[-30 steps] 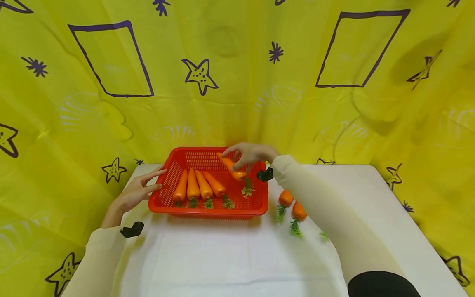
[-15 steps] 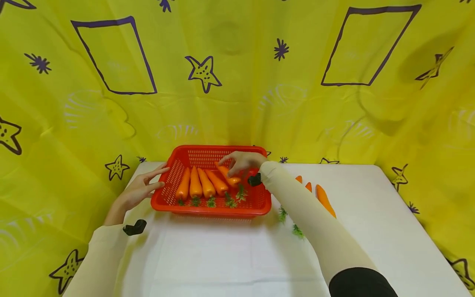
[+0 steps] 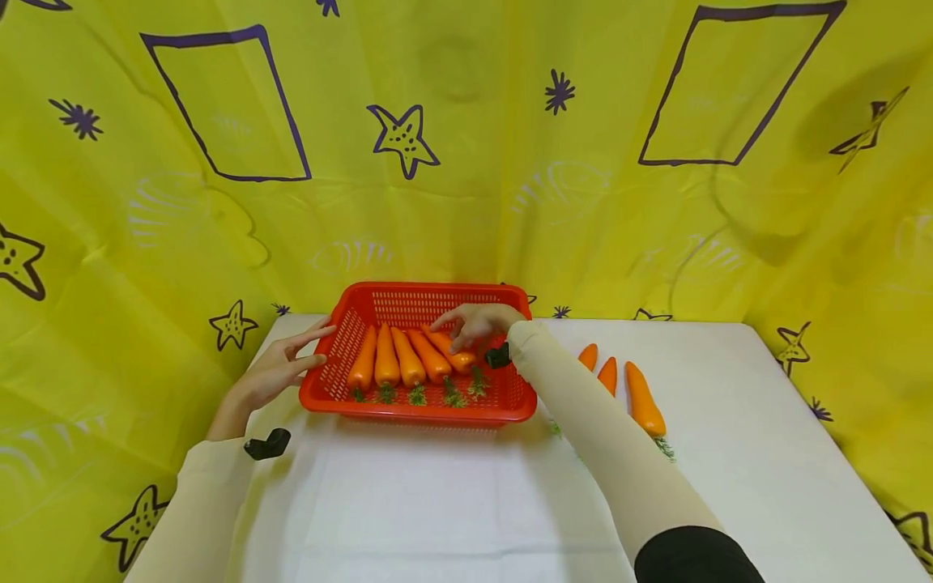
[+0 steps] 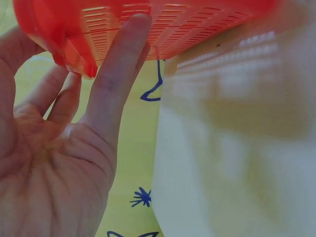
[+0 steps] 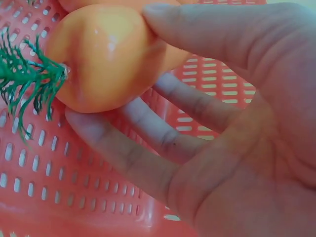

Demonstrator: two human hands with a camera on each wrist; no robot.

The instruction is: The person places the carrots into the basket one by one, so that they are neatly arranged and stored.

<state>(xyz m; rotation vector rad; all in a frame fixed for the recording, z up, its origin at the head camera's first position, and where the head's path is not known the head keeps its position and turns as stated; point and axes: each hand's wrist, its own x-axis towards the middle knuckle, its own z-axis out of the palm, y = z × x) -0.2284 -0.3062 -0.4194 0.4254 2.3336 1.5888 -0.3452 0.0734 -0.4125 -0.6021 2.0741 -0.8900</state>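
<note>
A red plastic basket [image 3: 423, 412] with slotted walls holds a row of orange toy carrots [image 3: 386, 356] with green tops. Inside it, at the right end of the row, my right hand [image 3: 483, 322] grips the rearmost-right carrot [image 5: 106, 54]. The right wrist view shows the thumb on top of this carrot and the other fingers along its underside, low over the slotted floor. At the basket's left end, my left hand [image 3: 270, 374] has its fingers extended against the wall and rim. Its thumb [image 4: 118, 69] lies straight along the outside in the left wrist view.
Right of the basket, a carrot [image 3: 644, 401] lies on the white table [image 3: 408, 494]. Two more carrots [image 3: 607, 375] beside it are partly hidden by my right sleeve. A yellow patterned curtain [image 3: 466, 162] encloses the back and sides.
My right hand has lowered the carrot into the basket, bringing it leftward against the row. The left hand stays at the basket's left end. The view has shifted slightly.
</note>
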